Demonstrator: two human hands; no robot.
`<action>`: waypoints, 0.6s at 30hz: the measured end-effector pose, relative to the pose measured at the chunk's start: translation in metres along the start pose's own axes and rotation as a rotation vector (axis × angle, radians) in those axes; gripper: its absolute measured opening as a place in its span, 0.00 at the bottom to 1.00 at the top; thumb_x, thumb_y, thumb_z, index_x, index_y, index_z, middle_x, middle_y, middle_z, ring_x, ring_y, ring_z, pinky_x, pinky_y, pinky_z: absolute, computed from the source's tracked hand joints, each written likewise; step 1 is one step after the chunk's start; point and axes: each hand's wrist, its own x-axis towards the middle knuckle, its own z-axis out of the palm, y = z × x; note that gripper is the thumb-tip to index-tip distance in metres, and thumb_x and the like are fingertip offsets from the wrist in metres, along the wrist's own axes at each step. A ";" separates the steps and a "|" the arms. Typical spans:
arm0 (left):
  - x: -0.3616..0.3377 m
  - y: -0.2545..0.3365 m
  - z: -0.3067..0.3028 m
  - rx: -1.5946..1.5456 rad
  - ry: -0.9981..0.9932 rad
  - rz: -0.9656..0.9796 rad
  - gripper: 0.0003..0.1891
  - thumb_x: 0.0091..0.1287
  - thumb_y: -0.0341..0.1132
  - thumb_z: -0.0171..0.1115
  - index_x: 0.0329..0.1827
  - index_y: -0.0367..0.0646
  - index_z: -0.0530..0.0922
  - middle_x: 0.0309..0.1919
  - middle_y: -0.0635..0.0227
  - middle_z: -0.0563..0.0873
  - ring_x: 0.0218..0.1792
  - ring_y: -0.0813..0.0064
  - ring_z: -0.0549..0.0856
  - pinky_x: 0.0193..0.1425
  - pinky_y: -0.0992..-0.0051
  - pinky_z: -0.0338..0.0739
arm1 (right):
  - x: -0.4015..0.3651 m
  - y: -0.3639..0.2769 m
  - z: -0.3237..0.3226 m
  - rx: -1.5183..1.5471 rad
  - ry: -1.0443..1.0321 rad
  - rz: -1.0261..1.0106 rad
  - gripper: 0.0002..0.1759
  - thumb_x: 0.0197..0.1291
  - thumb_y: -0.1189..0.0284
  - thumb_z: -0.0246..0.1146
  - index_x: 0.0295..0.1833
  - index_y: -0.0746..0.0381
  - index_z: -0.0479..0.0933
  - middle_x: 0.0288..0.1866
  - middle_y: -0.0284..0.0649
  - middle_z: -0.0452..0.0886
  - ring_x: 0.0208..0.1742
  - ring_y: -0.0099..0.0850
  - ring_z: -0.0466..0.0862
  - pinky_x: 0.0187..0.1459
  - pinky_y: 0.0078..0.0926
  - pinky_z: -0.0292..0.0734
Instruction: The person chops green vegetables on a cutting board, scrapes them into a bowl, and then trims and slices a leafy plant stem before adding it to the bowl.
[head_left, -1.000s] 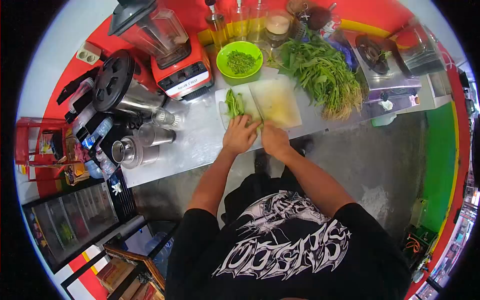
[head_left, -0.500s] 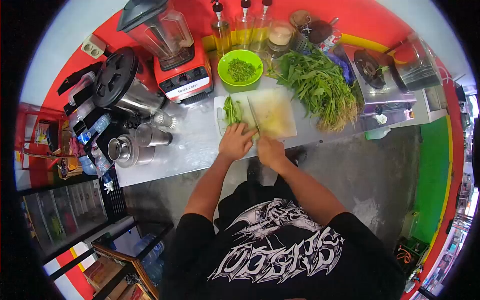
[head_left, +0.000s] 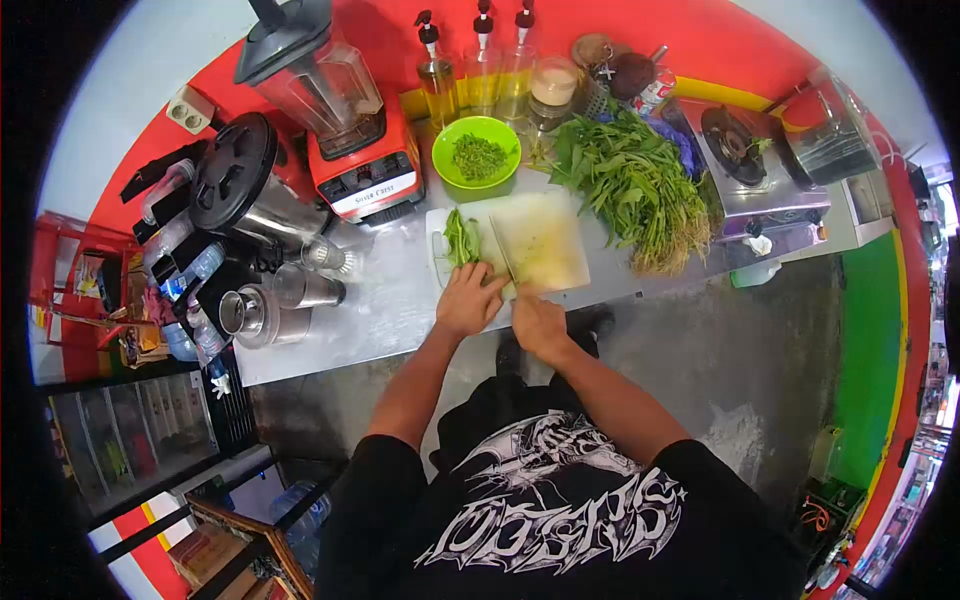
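Observation:
A white cutting board [head_left: 555, 240] lies on the steel counter. On its left part rests a small bunch of leafy greens [head_left: 462, 238], its lower end under the fingers of my left hand [head_left: 468, 300]. My right hand [head_left: 540, 327] is closed round the handle of a knife [head_left: 501, 250], whose blade points away from me over the board, just right of the greens. The handle is mostly hidden in my fist. Behind the board stands a bright green bowl [head_left: 447, 172] with chopped greens [head_left: 480, 157] in it.
A large bundle of leafy stems with roots [head_left: 640, 190] lies right of the board, beside a gas stove [head_left: 740, 150]. At the left are a red blender [head_left: 365, 160], a steel container [head_left: 280, 210] and steel cups [head_left: 262, 315]. Pump bottles [head_left: 437, 85] line the back wall.
The view has tilted slightly, so the counter sits a little lower in the picture. Both hands stay at the board's near edge, the left still on the greens, the right still holding the knife.

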 end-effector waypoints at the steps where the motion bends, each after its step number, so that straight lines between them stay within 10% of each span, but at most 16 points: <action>1: 0.000 -0.001 -0.001 0.002 0.001 0.005 0.21 0.60 0.35 0.66 0.58 0.48 0.84 0.47 0.62 0.78 0.50 0.56 0.77 0.53 0.58 0.71 | 0.006 0.002 0.001 0.002 0.005 0.001 0.12 0.60 0.73 0.63 0.48 0.68 0.80 0.41 0.54 0.88 0.42 0.53 0.90 0.45 0.49 0.84; 18: -0.003 0.001 0.002 0.022 -0.023 0.002 0.18 0.62 0.36 0.66 0.56 0.52 0.84 0.45 0.65 0.77 0.51 0.60 0.76 0.53 0.61 0.70 | 0.020 0.005 -0.017 -0.074 -0.057 -0.110 0.11 0.63 0.74 0.57 0.48 0.69 0.76 0.39 0.57 0.88 0.42 0.51 0.91 0.44 0.49 0.85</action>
